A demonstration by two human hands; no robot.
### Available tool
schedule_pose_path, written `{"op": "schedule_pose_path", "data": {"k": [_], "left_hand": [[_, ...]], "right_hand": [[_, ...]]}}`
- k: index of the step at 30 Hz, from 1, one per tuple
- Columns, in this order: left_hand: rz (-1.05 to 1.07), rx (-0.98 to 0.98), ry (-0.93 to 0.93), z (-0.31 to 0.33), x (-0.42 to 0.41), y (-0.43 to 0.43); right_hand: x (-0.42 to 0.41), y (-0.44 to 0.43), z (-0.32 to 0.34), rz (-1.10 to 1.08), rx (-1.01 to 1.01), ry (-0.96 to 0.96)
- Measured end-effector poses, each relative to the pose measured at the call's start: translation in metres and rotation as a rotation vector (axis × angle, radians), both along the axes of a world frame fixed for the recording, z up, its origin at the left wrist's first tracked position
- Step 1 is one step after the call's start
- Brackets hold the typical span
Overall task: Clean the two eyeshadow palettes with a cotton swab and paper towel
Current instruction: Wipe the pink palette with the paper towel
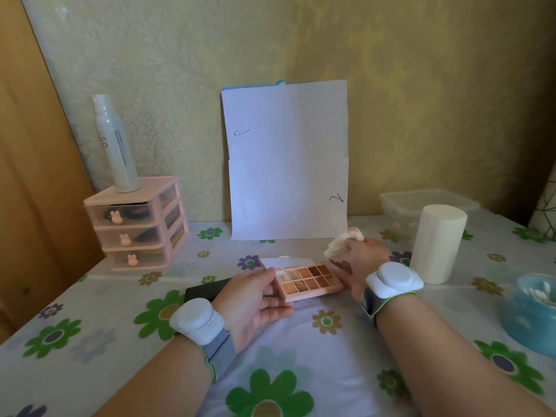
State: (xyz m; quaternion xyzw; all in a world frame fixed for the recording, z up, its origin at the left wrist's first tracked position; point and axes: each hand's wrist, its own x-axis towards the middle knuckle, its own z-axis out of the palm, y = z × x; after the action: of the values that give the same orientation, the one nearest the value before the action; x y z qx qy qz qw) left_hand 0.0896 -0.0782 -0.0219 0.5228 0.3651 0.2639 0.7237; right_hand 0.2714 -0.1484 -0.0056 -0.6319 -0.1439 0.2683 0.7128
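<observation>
"Pink eyeshadow palette [310,282]: where does it lie from your fingers?"

"Its left end is pinched in your left hand [252,299], thumb on top and fingers [276,310] curled beneath. Its long axis runs from there rightward toward your right hand [364,257], whose fingers are wrapped round a crumpled paper towel [343,240] just beyond the right end. I cannot tell whether it rests on the worktop [301,353] or hangs just above it."

"Which hand should wipe?"

"The right, I judge. It carries the towel and only has to come down toward you onto the pans."

"How does it look?"

"It is open with the lid laid back. It has two rows of pans, pale through brown, in a pink frame. A dark case [207,288], likely the second palette, lies behind your left fingers. The blue tub [535,320] of swabs sits well right of your right fingers."
</observation>
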Motion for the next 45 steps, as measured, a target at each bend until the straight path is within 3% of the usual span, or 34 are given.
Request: {"op": "schedule_pose_path", "data": {"k": [5, 12, 15, 20, 25, 27, 38, 45], "left_hand": [[0.033, -0.179, -0.139, 0.006, -0.003, -0.001], [0.011, -0.161, -0.155, 0.004, -0.007, 0.004], [-0.003, -0.160, -0.195, 0.004, -0.009, 0.003], [-0.001, -0.079, -0.234, 0.004, -0.012, 0.005], [-0.024, -0.068, -0.260, 0.003, -0.011, 0.006], [-0.027, -0.055, -0.264, 0.002, -0.011, 0.007], [-0.066, -0.060, -0.326, -0.005, -0.010, 0.013], [-0.077, -0.029, -0.321, -0.008, -0.010, 0.015]], "right_hand": [[-0.015, 0.001, 0.005, 0.057, 0.053, 0.091], [-0.018, 0.003, 0.007, 0.070, 0.018, 0.013], [-0.014, 0.006, 0.001, -0.031, -0.043, -0.238], [-0.018, 0.006, 0.001, -0.088, 0.068, -0.374], [-0.037, 0.011, -0.007, -0.130, 0.024, -1.018], [-0.044, 0.015, -0.011, -0.103, 0.021, -1.158], [-0.053, 0.025, -0.017, 0.036, -0.155, -1.582], [-0.049, 0.025, -0.013, 0.027, -0.171, -1.568]]}}
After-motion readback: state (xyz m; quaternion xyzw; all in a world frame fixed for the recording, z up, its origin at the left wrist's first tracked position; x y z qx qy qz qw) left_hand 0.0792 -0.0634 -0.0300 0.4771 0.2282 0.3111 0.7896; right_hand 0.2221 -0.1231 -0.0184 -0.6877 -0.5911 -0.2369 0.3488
